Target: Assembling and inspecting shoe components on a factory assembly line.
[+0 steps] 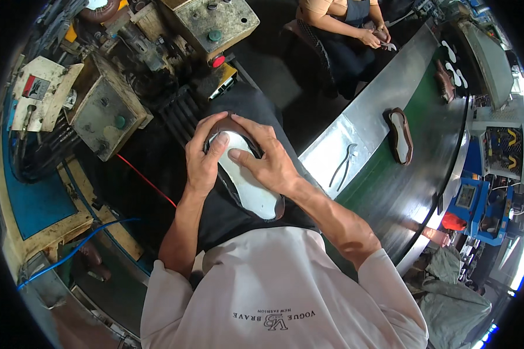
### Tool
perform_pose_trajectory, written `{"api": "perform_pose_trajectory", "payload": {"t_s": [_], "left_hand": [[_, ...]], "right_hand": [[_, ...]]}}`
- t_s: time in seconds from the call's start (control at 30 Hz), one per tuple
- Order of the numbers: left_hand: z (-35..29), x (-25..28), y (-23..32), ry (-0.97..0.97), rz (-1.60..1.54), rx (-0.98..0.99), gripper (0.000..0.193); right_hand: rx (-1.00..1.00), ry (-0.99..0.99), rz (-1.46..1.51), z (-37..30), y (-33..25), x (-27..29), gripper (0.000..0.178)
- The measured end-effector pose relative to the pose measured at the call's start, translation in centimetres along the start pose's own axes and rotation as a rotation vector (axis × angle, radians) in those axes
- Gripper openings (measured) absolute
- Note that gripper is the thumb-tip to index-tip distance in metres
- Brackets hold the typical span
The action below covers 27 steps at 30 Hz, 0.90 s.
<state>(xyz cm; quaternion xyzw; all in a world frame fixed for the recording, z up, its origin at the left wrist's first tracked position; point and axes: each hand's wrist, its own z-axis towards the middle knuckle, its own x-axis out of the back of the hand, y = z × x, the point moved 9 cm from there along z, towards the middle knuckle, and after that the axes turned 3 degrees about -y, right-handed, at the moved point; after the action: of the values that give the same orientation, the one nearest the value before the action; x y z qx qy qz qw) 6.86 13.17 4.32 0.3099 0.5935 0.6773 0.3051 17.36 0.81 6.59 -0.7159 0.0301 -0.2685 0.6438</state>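
A brown shoe upper with a white insole [256,195] facing up rests across my lap, its toe end pointing away from me. My left hand [204,163] wraps the left side of the toe, thumb pressed on the insole. From the right, my right hand [268,160] grips the other side of the toe, its thumb also lying on the insole. The fingers of both hands curl around the brown edge and partly hide it. A pair of pincers [344,166] lies on the metal ledge [367,116] to the right of my hands.
Beyond the ledge, a green conveyor belt [361,200] carries a brown shoe [400,136], another shoe [445,84] and several white insoles [449,51]. A co-worker [346,35] sits at the far side, holding a small piece. Machine control boxes [108,110] crowd the left.
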Motion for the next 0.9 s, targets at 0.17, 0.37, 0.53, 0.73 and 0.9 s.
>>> {"api": "perform_pose_trajectory", "payload": {"t_s": [0.17, 0.37, 0.53, 0.73, 0.9], "left_hand": [[0.3, 0.0, -0.4, 0.065, 0.05, -0.088, 0.049], [0.8, 1.2, -1.5, -0.088, -0.236, -0.027, 0.052], [0.7, 0.0, -1.9, -0.213, -0.454, 0.0, 0.057], [0.8, -0.9, -1.9, -0.214, -0.501, 0.016, 0.057], [1.5, -2.3, -1.7, -0.186, -0.407, 0.02, 0.048]], "right_hand": [[0.107, 0.102, -0.071, 0.1, 0.1, -0.5, 0.068], [0.016, -0.27, 0.415, 0.1, 1.2, 1.1, 0.075], [-0.113, -0.4, 0.402, 1.2, 3.8, 1.8, 0.095], [0.046, -0.415, 0.114, 2.5, 0.7, 2.0, 0.1], [0.034, -0.273, -0.07, 1.6, 1.2, 1.7, 0.096]]}}
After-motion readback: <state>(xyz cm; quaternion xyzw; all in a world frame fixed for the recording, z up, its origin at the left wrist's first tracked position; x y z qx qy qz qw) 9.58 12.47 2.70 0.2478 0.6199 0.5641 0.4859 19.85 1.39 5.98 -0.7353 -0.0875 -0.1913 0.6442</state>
